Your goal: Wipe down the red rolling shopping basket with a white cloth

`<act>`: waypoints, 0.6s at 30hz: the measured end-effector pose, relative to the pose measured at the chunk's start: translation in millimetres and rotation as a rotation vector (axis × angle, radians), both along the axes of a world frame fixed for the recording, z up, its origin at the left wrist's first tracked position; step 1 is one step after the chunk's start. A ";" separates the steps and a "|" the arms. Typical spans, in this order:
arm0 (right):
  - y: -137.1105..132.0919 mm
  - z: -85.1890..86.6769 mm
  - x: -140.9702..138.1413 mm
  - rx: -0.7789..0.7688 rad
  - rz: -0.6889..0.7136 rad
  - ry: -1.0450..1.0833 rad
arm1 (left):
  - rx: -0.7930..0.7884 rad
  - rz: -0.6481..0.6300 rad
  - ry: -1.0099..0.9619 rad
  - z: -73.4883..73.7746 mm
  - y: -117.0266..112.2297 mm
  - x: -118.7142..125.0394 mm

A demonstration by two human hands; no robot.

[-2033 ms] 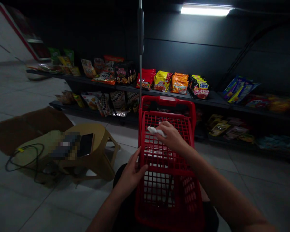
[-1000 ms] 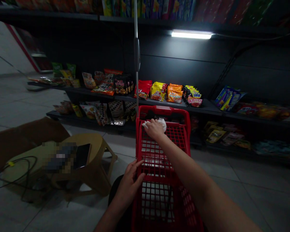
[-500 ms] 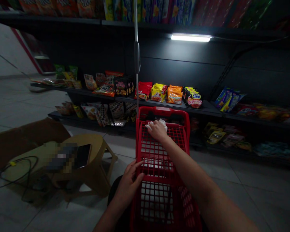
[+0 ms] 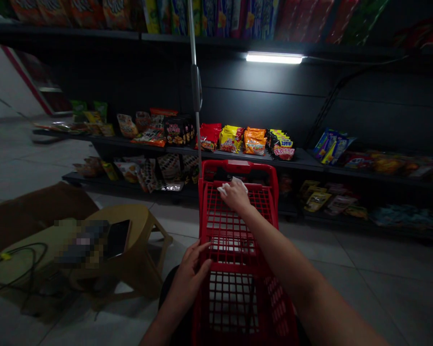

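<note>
A red plastic shopping basket [image 4: 234, 267] with grid walls stands in front of me, its far end near the shelf. My right hand [image 4: 237, 196] is closed on a white tissue [image 4: 240, 183] and presses it against the basket's upper grid, just below the far rim. On the basket's left edge rests my left hand [image 4: 192, 271], fingers spread, holding nothing. Part of the tissue is hidden under the right hand.
Beyond the basket runs a dark shelf [image 4: 303, 157] with several snack packets [image 4: 254, 142]. A thin metal pole [image 4: 196, 89] rises by the basket's far left. To the left stands a yellowish stool [image 4: 139, 221] carrying a phone [image 4: 118, 239]; a black cable [image 4: 32, 269] lies beyond it.
The view has shifted slightly, so the shelf, stool and basket sit a little further left. My right hand stays on the grid with the tissue, its wrist slightly turned. The left hand keeps its place.
</note>
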State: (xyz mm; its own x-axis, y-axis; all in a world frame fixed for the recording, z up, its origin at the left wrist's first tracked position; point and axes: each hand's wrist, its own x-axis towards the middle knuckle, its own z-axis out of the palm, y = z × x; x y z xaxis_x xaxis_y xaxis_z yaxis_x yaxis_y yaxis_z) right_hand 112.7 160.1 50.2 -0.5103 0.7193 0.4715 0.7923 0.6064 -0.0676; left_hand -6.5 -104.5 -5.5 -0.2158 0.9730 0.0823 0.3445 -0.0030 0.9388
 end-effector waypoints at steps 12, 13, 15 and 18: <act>2.1 0.9 34.7 -0.048 -0.015 0.159 | -0.011 0.018 0.031 6.0 -3.6 0.0; -0.3 1.2 34.5 -0.028 0.007 0.093 | -0.013 0.016 0.021 5.6 -2.6 0.0; -1.8 4.3 26.7 -0.036 0.015 -0.028 | -0.017 0.014 0.015 3.6 -0.6 0.0; 5.9 10.9 11.3 -0.184 -0.028 -0.022 | -0.015 0.015 0.044 -0.3 0.3 0.0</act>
State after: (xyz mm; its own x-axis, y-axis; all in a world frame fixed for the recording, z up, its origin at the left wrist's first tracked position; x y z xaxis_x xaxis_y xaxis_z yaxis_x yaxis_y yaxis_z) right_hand 124.0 166.0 61.1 -0.4977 0.8062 0.3200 0.8110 0.5633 -0.1578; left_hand -6.5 -104.1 -5.8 -0.2264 0.9709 0.0778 0.3853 0.0159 0.9227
